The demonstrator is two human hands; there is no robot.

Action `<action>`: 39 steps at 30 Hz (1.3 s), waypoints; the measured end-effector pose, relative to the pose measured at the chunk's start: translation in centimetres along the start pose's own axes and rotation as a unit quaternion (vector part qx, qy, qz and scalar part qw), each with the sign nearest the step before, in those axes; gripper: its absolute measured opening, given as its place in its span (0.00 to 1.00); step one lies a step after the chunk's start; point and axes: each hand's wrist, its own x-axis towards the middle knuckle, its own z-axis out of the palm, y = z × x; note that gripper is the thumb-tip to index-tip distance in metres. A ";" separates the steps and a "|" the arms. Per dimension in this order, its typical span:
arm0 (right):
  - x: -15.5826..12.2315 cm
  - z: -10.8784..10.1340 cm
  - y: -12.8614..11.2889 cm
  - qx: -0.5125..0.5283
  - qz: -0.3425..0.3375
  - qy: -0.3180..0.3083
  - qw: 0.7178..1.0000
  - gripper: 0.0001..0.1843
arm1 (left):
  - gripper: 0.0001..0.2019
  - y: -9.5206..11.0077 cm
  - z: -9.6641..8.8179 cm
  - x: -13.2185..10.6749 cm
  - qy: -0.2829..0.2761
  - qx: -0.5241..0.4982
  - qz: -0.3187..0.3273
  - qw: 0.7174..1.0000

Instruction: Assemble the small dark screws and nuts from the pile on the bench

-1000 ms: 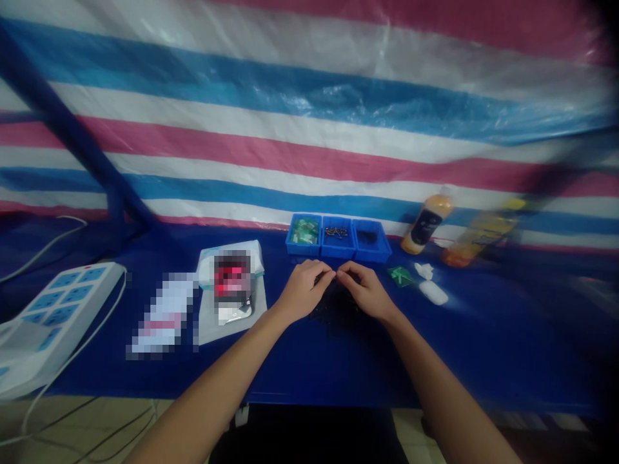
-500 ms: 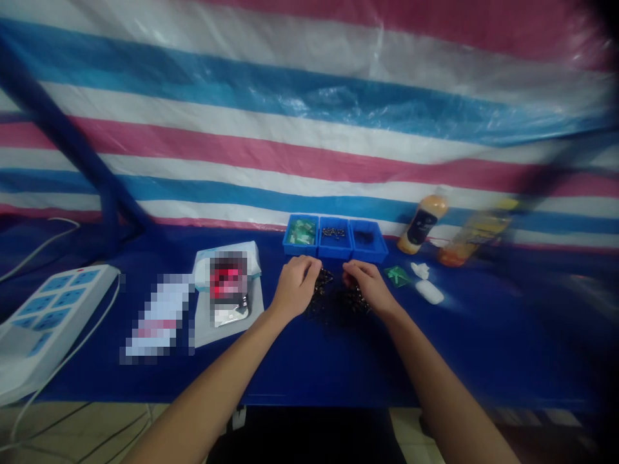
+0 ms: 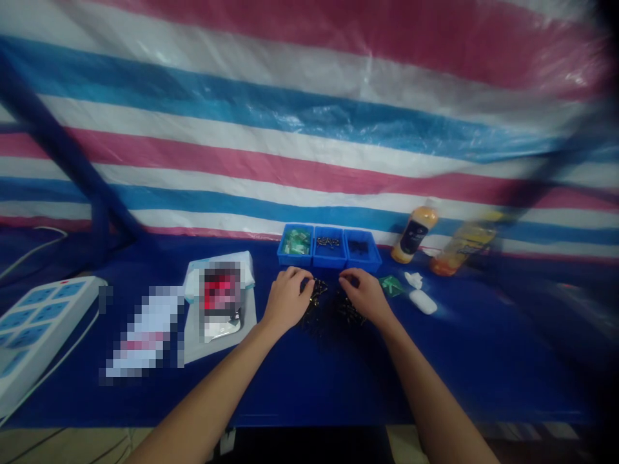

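My left hand (image 3: 289, 298) is curled at the left edge of a small pile of brass-and-black metal pieces (image 3: 317, 294), thumb and fingers bent towards each other. Opposite it, my right hand (image 3: 366, 296) bends over a second, darker pile of similar pieces (image 3: 350, 312). The fingertips of both hands are close to the pieces; whatever lies between them is too small to make out. Just behind the hands stand three joined blue trays: the left tray (image 3: 280, 257) with green-and-white packets, the middle tray (image 3: 329, 259) with small metallic pieces, the right tray (image 3: 363, 259) with dark bits.
Right of my right hand lie a green packet (image 3: 391, 286), a crumpled tissue (image 3: 413, 280) and a white rounded case (image 3: 423, 301). Two drink bottles (image 3: 414, 234) (image 3: 461, 248) stand behind. To the left are a white packet (image 3: 193, 274) and a power strip (image 3: 48, 328) with its cable.
The whole view has shifted, so the table sits slightly lower and further left. Both hands stay at the piles, their fingertips drawn very slightly apart.
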 end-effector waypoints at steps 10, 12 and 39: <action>-0.7 0.5 -0.4 -0.220 -0.004 -0.079 0.972 0.11 | 0.11 0.2 0.1 -0.3 -0.065 0.022 -0.007 0.998; -0.7 0.5 -0.4 -0.215 -0.006 -0.079 0.973 0.10 | 0.11 0.3 0.1 -0.3 -0.067 0.020 -0.005 0.998; -0.8 0.3 -2.0 0.176 -0.076 -0.066 0.979 0.11 | 0.08 0.6 -0.1 0.1 0.002 -0.099 0.102 0.990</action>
